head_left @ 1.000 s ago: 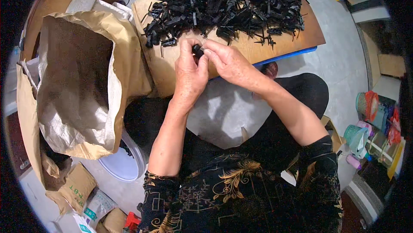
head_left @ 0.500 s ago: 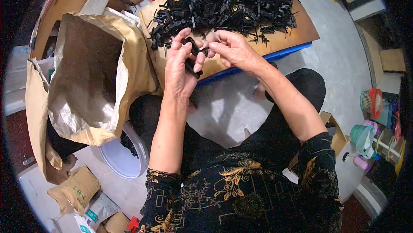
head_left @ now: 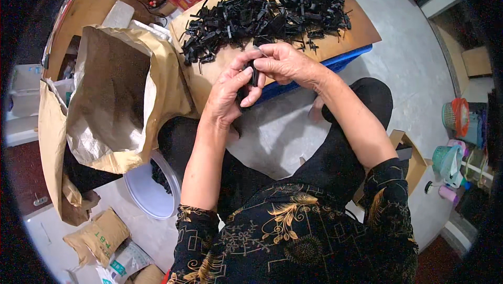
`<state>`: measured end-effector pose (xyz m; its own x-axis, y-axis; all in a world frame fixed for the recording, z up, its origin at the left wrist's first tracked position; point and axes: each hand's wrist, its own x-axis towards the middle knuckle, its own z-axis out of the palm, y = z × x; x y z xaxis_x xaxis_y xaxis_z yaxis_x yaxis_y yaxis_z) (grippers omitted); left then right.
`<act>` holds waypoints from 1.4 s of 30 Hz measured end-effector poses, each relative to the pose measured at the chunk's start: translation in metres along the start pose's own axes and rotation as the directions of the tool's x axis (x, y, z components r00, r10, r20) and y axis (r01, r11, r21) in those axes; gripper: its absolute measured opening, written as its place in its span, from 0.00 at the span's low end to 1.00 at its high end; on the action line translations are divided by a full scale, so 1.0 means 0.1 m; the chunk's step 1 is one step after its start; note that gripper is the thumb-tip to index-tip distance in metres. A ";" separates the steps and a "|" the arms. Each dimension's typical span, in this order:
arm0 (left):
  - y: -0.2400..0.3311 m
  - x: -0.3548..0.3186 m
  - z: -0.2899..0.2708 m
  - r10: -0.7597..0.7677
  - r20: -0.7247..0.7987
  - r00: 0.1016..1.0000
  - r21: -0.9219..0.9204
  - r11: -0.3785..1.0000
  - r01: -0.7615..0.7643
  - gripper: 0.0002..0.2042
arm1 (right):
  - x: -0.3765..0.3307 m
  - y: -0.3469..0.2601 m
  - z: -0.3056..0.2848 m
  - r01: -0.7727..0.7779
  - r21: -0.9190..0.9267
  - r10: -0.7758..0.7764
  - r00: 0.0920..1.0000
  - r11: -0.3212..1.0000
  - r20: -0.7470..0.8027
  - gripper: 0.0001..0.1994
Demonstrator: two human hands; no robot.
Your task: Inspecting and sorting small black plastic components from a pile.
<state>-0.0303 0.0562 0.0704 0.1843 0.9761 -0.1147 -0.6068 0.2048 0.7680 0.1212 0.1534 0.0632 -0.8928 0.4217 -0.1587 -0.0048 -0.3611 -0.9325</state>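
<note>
My left hand (head_left: 230,89) is closed round a small black plastic part (head_left: 255,76), held up in front of the table's near edge. My right hand (head_left: 287,65) meets it there, thumb and forefinger pinched together at the part's upper end. A thin greyish sliver shows by those fingertips, too small to name. Just beyond both hands, a wide heap of black plastic parts (head_left: 262,14), many with thin sticks like moulding runners, covers much of the wooden tabletop (head_left: 361,27).
At my left stands a large open paper sack (head_left: 110,95) with a pale lining. Below it is a white tub (head_left: 152,200) with black pieces inside. Filled bags (head_left: 99,237) lie on the floor. A cardboard box (head_left: 411,163) sits by my right elbow, baskets (head_left: 455,113) farther right.
My hands have come closer together, and my left fingers have folded round the black part. My right hand has shifted slightly down. The whole view has tilted a little.
</note>
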 end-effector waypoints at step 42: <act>-0.15 0.12 -0.28 0.313 -0.415 0.855 0.534 0.844 -0.050 0.16 | 0.28 0.20 0.35 -0.119 0.216 0.168 0.960 0.969 -0.226 0.19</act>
<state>-0.0400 0.0671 0.0398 -0.3529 0.9281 -0.1189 -0.1082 0.0858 0.9904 0.0802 0.1294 0.0512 -0.7559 0.5316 -0.3820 0.0039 -0.5799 -0.8147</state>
